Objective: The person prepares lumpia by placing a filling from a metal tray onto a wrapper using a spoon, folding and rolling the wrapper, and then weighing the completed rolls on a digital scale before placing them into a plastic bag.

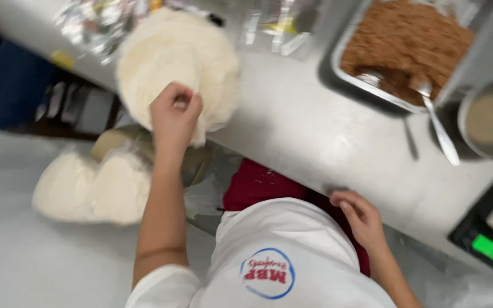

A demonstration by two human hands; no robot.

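The left hand (173,117) pinches the edge of a soft, floppy stack of flatbreads (172,63); it bends easily. The right hand (360,215) rests loose on the surface (303,131) edge.

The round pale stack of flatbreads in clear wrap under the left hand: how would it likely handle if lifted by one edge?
The round pale stack of flatbreads would probably sag, since it looks soft and thin-layered. Its clear wrap may be slippery under the left hand, whose grip pinches the near edge. It overhangs the grey metal counter, so it might slide off.
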